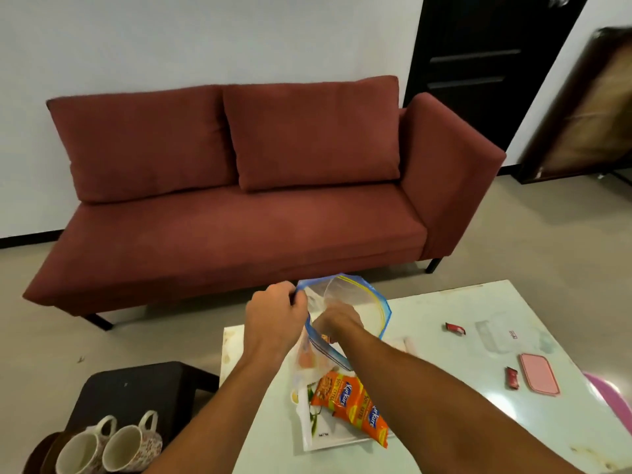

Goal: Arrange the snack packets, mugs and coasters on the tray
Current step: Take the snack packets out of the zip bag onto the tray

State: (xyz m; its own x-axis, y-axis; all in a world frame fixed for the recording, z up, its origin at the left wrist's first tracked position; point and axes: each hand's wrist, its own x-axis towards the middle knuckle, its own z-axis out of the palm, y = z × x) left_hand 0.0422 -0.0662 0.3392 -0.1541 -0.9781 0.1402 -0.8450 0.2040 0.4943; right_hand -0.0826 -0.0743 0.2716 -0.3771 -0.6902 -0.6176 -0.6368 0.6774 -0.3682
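A clear zip bag (355, 302) with a blue rim is held open above the white tray (314, 436). My left hand (273, 319) pinches the bag's rim at its left side. My right hand (337, 321) reaches down inside the bag; whether it holds anything is hidden by the plastic. Two orange snack packets (355, 405) lie on the tray, below the bag. Two floral mugs (109, 446) stand side by side on a black stool (136, 388) at the lower left, with brown coasters (44, 453) beside them.
The pale table (444, 336) also holds a pink lid (539, 372), a clear plastic box (499, 336), two small red wrappers (455, 328) and a pink object (612, 401) at the right edge. A red sofa (239, 200) stands behind the table.
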